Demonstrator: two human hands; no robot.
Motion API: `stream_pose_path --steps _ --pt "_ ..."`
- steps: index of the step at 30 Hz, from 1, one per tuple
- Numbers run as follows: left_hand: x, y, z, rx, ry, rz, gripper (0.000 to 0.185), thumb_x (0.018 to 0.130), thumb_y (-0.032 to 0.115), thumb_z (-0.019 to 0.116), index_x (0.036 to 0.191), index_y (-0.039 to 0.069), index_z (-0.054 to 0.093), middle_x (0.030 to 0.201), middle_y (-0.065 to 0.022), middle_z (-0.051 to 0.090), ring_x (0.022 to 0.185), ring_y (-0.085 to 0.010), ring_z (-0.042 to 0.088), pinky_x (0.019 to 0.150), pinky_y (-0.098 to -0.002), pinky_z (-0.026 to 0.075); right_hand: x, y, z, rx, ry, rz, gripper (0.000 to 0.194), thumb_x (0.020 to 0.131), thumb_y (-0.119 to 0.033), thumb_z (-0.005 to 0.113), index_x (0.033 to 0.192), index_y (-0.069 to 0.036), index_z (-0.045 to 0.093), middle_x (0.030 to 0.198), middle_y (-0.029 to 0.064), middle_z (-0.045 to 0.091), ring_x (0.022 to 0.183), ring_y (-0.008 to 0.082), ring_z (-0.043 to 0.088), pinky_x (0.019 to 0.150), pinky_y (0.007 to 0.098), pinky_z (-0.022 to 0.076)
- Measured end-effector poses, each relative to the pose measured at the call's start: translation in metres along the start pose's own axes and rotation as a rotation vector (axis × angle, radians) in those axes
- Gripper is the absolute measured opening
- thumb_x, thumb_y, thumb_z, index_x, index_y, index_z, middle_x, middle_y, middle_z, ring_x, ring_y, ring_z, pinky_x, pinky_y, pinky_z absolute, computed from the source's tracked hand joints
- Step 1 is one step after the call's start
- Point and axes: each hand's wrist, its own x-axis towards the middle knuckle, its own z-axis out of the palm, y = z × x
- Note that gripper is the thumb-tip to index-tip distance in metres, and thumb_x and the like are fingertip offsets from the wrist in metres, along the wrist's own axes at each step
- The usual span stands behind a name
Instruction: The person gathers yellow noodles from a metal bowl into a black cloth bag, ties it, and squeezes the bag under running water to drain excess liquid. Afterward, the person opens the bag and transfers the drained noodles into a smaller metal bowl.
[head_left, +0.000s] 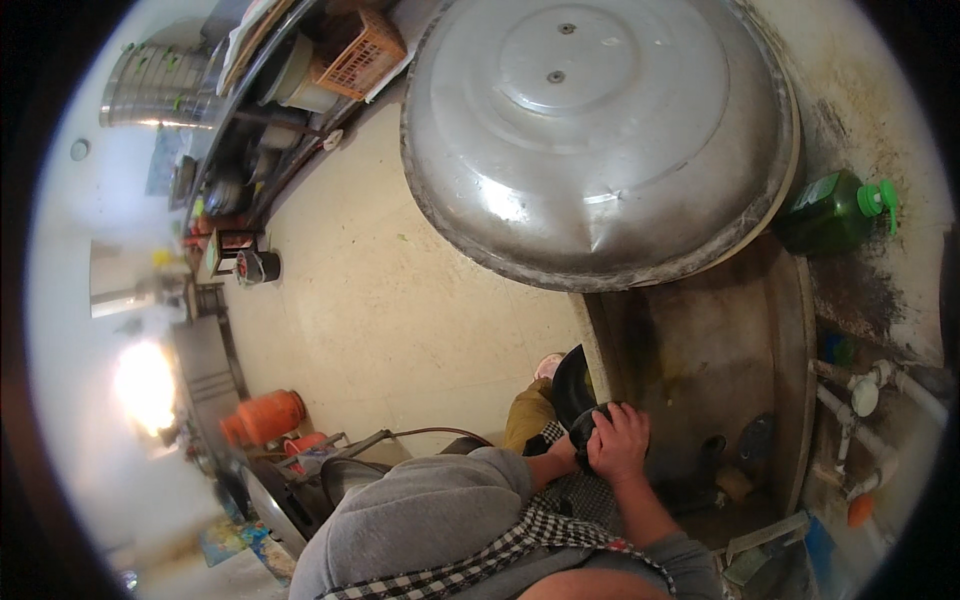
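My right hand (619, 442) lies with bent fingers over a dark, rounded object (592, 435) and grips it; its exact kind is unclear. From the left, my left hand (564, 454) reaches the same object and holds its side, the fingers hidden. Both hands are in front of my checked apron (570, 525), at the near side of a deep stone sink (705, 360). A black basin (571, 394) shows partly behind the sink's wall, above the dark object in the view.
A large dented metal lid or basin (600, 172) covers the sink's far part. A green pump bottle (825, 214) leans beside it. Pipes (862, 427) run along the right wall. An orange gas cylinder (266, 418) and a small bucket (259, 268) stand on the floor (337, 300).
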Motion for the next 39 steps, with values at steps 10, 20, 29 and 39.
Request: stream_pose_path --steps 10,20,29,39 --pt "0.012 0.014 0.003 0.040 -0.076 -0.042 0.041 0.078 0.026 0.061 0.116 0.011 0.057 0.116 -0.0128 0.059 0.110 -0.0301 0.054 0.092 -0.0376 0.044 -0.002 0.005 0.001 0.049 0.019 0.047 0.028 0.073 -0.020 0.055 0.096 -0.008 0.065 0.107 0.0140 0.059 0.101 0.0350 0.053 0.087 0.0553 0.0388" --pt "-0.105 -0.041 -0.046 0.135 -0.070 0.000 0.044 0.077 0.027 0.062 0.117 0.011 0.057 0.117 -0.0133 0.059 0.110 -0.0311 0.055 0.092 -0.0382 0.045 -0.009 -0.097 0.016 0.150 0.039 0.042 0.025 0.077 -0.016 0.055 0.098 -0.004 0.063 0.106 0.0148 0.060 0.100 0.0343 0.055 0.088 0.0456 0.0407" --pt "-0.446 -0.077 -0.416 -0.069 0.332 -0.247 0.085 0.069 0.017 0.072 0.136 0.002 0.022 0.100 -0.0229 0.062 0.088 -0.0375 0.062 0.079 -0.0414 0.049 0.066 -0.487 0.130 1.075 0.014 1.298 0.071 0.091 -0.055 0.043 0.138 -0.003 0.039 0.140 0.0145 0.041 0.125 0.0270 0.043 0.102 0.0337 0.0344" --pt "-0.512 -0.011 -0.491 -0.763 -1.006 -0.471 0.023 0.081 0.020 0.064 0.074 -0.002 0.062 0.066 -0.0086 0.058 0.059 -0.0168 0.058 0.060 -0.0345 0.050 -0.003 -0.644 0.014 0.369 -0.288 0.850 0.090 0.080 -0.054 0.062 0.143 -0.004 0.024 0.143 0.0251 0.030 0.132 0.0352 0.032 0.104 0.0452 0.0305"
